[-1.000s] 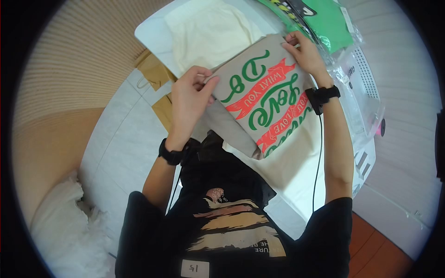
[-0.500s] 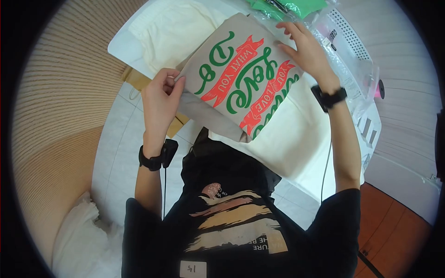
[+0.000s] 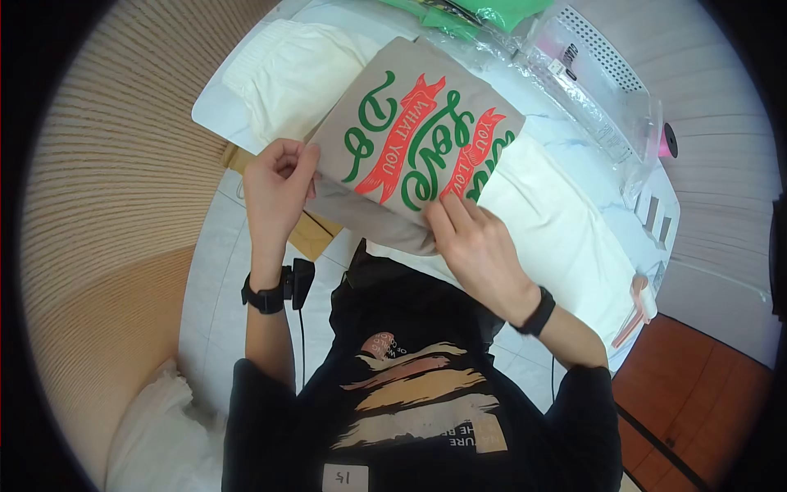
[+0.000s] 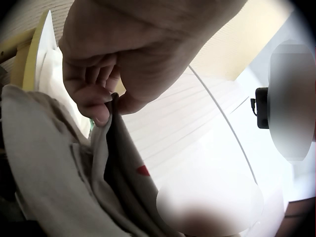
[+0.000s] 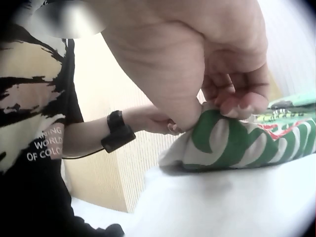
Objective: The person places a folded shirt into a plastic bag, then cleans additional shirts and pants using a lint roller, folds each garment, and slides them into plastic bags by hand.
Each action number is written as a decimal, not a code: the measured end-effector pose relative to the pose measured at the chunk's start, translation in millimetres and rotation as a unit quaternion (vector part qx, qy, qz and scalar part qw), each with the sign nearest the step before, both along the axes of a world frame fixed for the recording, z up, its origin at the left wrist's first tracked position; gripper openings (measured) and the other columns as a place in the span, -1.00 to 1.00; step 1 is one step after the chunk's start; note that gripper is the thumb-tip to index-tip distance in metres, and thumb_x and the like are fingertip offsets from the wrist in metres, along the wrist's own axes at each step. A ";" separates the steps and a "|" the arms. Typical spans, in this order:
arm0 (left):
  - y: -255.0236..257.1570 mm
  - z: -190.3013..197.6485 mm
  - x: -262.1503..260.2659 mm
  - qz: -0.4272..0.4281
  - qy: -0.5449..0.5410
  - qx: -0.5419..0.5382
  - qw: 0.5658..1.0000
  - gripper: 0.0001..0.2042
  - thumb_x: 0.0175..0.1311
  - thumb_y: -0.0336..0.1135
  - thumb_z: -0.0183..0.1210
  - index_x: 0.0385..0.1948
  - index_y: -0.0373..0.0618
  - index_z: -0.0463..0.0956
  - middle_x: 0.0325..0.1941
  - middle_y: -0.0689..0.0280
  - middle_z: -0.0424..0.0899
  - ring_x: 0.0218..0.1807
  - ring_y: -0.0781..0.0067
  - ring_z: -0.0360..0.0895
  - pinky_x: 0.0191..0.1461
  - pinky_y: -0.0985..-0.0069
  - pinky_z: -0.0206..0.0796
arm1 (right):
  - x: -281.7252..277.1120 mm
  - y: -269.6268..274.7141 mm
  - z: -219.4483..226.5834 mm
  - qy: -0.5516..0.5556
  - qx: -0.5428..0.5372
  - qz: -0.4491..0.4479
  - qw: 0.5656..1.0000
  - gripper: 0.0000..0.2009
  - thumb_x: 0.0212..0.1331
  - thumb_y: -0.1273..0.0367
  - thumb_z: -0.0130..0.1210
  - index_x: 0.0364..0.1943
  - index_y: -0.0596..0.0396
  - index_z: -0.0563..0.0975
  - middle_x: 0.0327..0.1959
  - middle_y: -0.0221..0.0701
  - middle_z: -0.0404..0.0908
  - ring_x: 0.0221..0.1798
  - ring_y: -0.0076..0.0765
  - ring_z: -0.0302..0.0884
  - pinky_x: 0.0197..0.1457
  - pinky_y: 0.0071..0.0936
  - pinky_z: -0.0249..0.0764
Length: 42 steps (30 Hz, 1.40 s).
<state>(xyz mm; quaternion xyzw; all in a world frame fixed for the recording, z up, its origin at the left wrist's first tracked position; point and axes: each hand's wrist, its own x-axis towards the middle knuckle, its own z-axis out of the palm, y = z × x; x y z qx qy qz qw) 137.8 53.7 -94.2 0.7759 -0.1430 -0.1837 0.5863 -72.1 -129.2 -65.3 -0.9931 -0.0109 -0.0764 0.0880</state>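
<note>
A folded grey cloth (image 3: 459,78) printed with green and red lettering lies over a white cloth (image 3: 557,238) in the head view. My left hand (image 3: 275,184) pinches its left edge between thumb and fingers. In the left wrist view, that hand (image 4: 143,49) grips a doubled fold of the grey cloth (image 4: 39,143), whose layers part below the fingertips. My right hand (image 3: 484,258) pinches the near edge, close to the lower lettering. The right wrist view shows the right thumb and fingers (image 5: 242,106) drawn together on the printed edge, with the white cloth directly beneath.
A gathered cream garment (image 3: 291,74) lies at the table's far left. Green packaging (image 3: 508,10) and clear plastic bags (image 3: 574,107) are at the back, beside a perforated white basket (image 3: 602,49). A pink-and-black spool (image 3: 668,141) stands at right. Cardboard (image 3: 316,238) sits below the left edge.
My right hand has left the far right corner and come down to the near edge, where it now pinches the grey cloth. The left hand keeps its hold on the left edge.
</note>
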 end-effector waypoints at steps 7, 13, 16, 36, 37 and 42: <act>2.9 -22.8 6.8 -0.036 0.069 0.025 0.997 -0.79 0.44 -0.31 0.29 -0.34 -0.25 0.54 -0.59 0.34 0.61 -0.62 0.66 0.50 -0.56 0.65 0.27 | -5.5 1.2 4.8 0.047 0.020 0.012 0.999 -0.66 -0.03 0.53 0.22 -0.10 0.22 0.47 -0.24 -0.27 0.51 -0.17 -0.21 0.63 -0.14 -0.37 0.61; 19.2 -40.6 3.0 0.038 -0.097 0.042 0.994 -0.86 0.44 -0.38 0.27 -0.22 -0.27 0.58 -0.47 0.36 0.66 -0.47 0.61 0.58 -0.39 0.63 0.39 | -6.5 -10.4 2.3 0.067 0.117 0.064 0.989 -0.60 0.02 0.50 0.20 0.03 0.20 0.50 -0.13 -0.28 0.51 -0.10 -0.20 0.63 -0.08 -0.34 0.62; 42.0 -48.1 11.2 0.049 -0.202 0.077 0.975 -0.91 0.40 -0.46 0.26 -0.14 -0.23 0.61 -0.29 0.29 0.72 -0.33 0.57 0.62 -0.31 0.60 0.43 | -12.5 -15.9 0.3 0.036 0.034 0.095 0.994 -0.56 0.07 0.47 0.17 0.12 0.17 0.52 -0.02 -0.30 0.52 -0.04 -0.25 0.59 -0.04 -0.38 0.58; 25.6 -37.7 35.4 -0.376 -0.489 0.078 0.783 -0.26 -0.16 -0.65 0.32 0.27 -0.01 0.57 0.52 0.16 0.43 0.57 -0.02 0.29 0.65 -0.05 0.09 | -1.2 -19.8 -5.0 -0.068 -0.088 0.019 0.994 -0.54 0.12 0.44 0.16 0.19 0.12 0.58 0.23 -0.31 0.58 0.31 -0.17 0.51 0.41 -0.17 0.43; 25.6 -38.2 33.6 -0.377 -0.490 0.078 0.782 -0.26 -0.16 -0.65 0.32 0.27 -0.01 0.57 0.52 0.16 0.43 0.57 -0.02 0.29 0.65 -0.05 0.09 | -2.2 -21.0 -4.2 -0.067 -0.062 0.032 0.995 -0.55 0.13 0.45 0.16 0.18 0.13 0.59 0.24 -0.30 0.59 0.32 -0.17 0.52 0.44 -0.17 0.43; 25.8 -7.9 31.7 -0.380 -0.318 -0.016 0.869 -0.47 0.13 -0.47 0.27 0.25 -0.12 0.57 0.50 0.06 0.43 0.56 0.04 0.32 0.60 0.13 0.16 | -1.1 -25.4 -5.8 -0.057 0.006 0.022 0.998 -0.55 0.13 0.47 0.16 0.18 0.14 0.60 0.27 -0.27 0.60 0.34 -0.11 0.54 0.42 -0.18 0.48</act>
